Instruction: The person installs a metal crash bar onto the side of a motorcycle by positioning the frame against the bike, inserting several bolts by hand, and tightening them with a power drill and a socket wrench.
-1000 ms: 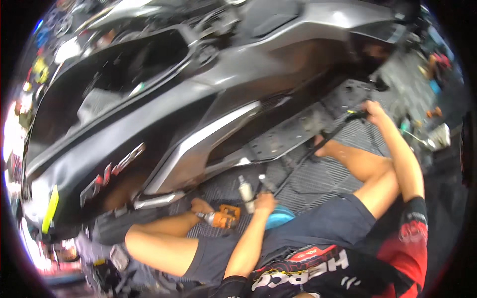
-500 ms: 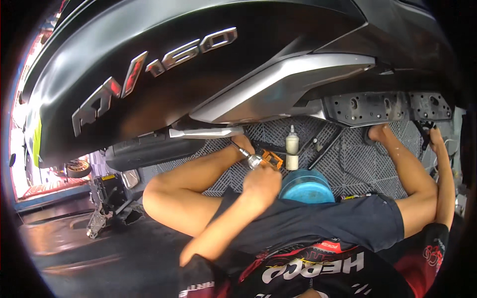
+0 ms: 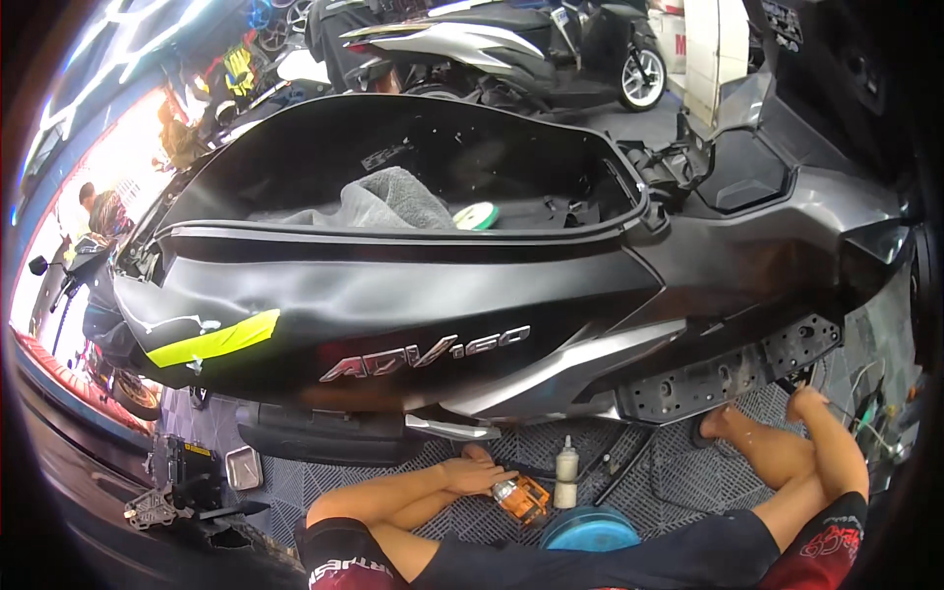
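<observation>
A black scooter with its seat area open spans the view in front of me. Low beside its underside, my left hand lies with fingers stretched out over my left ankle, at the silver front end of an orange power drill. Its fingers do not wrap the drill's body. Far to the right, my right hand is bent at a dark part below the perforated footboard bracket. Its fingers look closed, but what they hold is hidden. A blue round stool or tub stands between my legs.
A pale squeeze bottle stands on the patterned mat beside the drill. A grey cloth and a tape roll lie in the scooter's compartment. Left are a metal tray and a removed bracket. Another scooter stands behind.
The view has tilted up, showing the whole scooter. My left hand, earlier closed around the drill, is now at its front end with fingers extended. My right hand stays by the footboard bracket.
</observation>
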The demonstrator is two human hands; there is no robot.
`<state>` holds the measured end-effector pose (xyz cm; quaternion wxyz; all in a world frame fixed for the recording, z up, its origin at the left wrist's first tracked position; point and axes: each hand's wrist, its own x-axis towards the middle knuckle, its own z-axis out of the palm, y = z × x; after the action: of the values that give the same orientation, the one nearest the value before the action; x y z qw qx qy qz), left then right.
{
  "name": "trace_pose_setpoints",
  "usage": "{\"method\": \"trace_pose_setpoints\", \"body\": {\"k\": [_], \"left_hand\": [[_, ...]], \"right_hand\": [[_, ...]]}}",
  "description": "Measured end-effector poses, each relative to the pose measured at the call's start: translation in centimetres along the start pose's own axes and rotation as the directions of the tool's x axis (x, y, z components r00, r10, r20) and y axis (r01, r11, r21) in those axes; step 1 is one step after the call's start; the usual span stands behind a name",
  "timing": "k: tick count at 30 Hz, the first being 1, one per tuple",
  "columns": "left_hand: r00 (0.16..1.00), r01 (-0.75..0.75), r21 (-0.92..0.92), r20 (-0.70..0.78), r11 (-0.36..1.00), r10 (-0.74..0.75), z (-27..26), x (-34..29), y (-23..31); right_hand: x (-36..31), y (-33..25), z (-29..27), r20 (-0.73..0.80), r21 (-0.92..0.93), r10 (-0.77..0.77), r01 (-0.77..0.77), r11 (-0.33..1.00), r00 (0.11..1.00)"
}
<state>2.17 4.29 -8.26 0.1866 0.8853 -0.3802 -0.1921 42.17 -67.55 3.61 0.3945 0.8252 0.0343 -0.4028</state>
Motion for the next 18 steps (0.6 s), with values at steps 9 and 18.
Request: {"method": "trace_pose_setpoints", "body": {"k": [9, 18], "left_hand": [[0.999, -0.041, 0.181, 0.033, 0.983, 0.036, -0.7, -1.5, 0.9], [0.969, 0.190, 0.230, -0.203, 0.954, -0.144, 0.9, -0.7, 3.3]], "right_hand": [[-27.2, -38.0, -7.2, -0.653, -0.130, -0.756, 0.977, 0.168, 0.044], [-30.3, -49.0, -5.6, -0.779, 0.100, -0.578, 0.958, 0.268, 0.243]]}}
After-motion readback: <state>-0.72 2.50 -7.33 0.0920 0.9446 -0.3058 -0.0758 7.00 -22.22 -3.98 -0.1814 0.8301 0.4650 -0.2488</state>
